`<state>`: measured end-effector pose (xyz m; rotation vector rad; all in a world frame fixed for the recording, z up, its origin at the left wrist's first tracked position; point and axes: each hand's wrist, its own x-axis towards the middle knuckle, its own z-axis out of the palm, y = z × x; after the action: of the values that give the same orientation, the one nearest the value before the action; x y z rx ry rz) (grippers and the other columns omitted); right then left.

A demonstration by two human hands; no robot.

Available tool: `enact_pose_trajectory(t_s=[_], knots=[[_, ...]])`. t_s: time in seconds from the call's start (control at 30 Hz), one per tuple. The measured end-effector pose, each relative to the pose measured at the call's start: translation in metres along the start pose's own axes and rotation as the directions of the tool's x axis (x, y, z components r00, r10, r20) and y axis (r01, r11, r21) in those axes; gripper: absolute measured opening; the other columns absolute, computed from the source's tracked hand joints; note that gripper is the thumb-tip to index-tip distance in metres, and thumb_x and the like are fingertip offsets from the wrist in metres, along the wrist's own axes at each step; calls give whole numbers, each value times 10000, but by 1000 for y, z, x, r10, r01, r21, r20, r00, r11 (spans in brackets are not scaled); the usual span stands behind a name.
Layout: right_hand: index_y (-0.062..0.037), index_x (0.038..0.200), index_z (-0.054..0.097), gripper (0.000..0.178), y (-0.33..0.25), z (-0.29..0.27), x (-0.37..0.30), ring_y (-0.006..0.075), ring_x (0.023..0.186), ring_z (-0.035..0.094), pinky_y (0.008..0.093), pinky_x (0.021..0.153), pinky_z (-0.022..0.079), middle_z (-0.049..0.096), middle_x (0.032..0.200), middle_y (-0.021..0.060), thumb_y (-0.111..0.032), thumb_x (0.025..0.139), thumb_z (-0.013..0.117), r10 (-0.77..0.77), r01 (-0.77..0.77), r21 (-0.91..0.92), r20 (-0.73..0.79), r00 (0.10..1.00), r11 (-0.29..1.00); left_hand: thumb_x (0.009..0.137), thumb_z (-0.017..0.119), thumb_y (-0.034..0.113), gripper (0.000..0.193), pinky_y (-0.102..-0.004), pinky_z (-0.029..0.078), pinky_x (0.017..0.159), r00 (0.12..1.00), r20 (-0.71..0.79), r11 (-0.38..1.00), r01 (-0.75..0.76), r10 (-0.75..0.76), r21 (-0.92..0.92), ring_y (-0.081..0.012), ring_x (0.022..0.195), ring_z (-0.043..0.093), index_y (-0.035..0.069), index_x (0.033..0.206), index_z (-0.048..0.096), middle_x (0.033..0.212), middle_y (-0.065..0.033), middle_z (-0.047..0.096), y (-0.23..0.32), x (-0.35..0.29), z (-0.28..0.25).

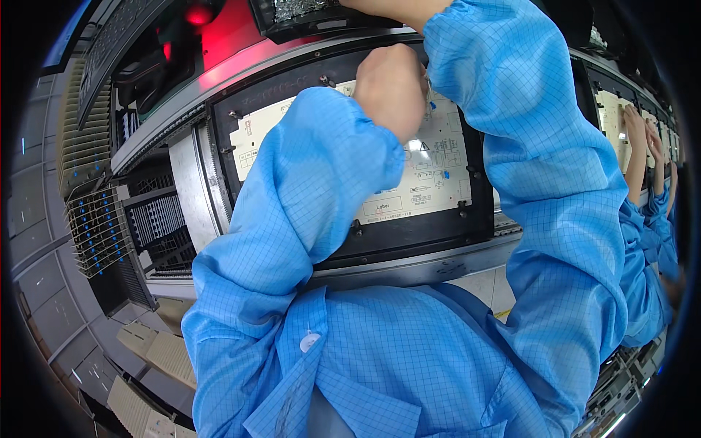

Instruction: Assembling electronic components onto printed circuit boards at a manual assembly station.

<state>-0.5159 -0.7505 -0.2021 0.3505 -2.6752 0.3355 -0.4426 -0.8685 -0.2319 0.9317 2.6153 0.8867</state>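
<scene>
My left hand [394, 91] is over a pale printed circuit board [445, 164], its fingers curled in and turned away from view. Whatever those fingers may hold is hidden beneath the hand. The board has printed symbols and a few small blue components; it lies in a black frame fixture [431, 237] with small clips along its edges. Stretching past the frame's far side, my right hand [394, 9] is cut off by the picture's upper edge beside a black bin [314, 29]. The bin contains shiny, silvery small parts. My right fingers are out of sight.
The fixture sits on a metal-railed conveyor [387, 276]. Red light shines on a surface [234, 40] at far left. Beige slotted racks [91, 160] stand at left. On the right, a co-worker's hands [635, 135] are at another board [612, 120].
</scene>
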Motion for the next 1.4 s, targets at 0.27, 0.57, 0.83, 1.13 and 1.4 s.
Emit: enact_pose_trajectory(t_s=[0.27, 0.57, 0.83, 1.13, 1.4], knots=[[20, 772, 680, 71, -1, -3, -4, 426, 832, 683, 475, 749, 557, 672, 800, 267, -7, 749, 619, 38, -38, 29, -1, 999, 999, 756, 693, 29, 183, -423, 564, 880, 990, 91, 990, -119, 112, 79, -366, 948, 695, 35, 935, 731, 972, -199, 718, 7, 2, 9], [28, 828, 681, 80, -6, 0, 4, 404, 809, 679, 445, 738, 539, 680, 811, 241, -11, 782, 628, -3, 26, 241, -98, 995, 970, 790, 704, 53, 323, -451, 526, 930, 981, 186, 999, -52, 54, -12, -386, 1045, 658, 7, 1109, 680, 1074, -211, 691, -17, 3, -2], [11, 960, 684, 116, -22, -56, -89, 262, 715, 675, 341, 676, 521, 704, 806, 134, -10, 851, 651, -44, -86, 462, 263, 964, 883, 822, 493, -70, 427, -452, 461, 980, 965, -254, 959, 15, 60, 283, -381, 1138, 575, -7, 1229, 605, 1133, -214, 647, -123, -130, -112], [-2, 1107, 699, 335, -93, -81, -162, 349, 908, 686, 369, 825, 551, 710, 1001, 188, 130, 835, 554, 146, -203, 503, 151, 978, 840, 826, 402, -52, 431, -499, 482, 884, 931, 95, 931, 338, -352, 136, -496, 995, 622, -126, 1220, 563, 998, -373, 633, -153, -185, -96], [-10, 1228, 611, 378, -232, -25, -127, 341, 1086, 603, 418, 944, 514, 629, 1194, 151, -96, 867, 683, -40, 17, 533, 31, 999, 846, 912, 515, 106, 223, -451, 491, 905, 887, 387, 861, -24, 252, -508, -386, 1094, 620, -16, 1044, 647, 1041, -254, 675, -142, -143, -85]])
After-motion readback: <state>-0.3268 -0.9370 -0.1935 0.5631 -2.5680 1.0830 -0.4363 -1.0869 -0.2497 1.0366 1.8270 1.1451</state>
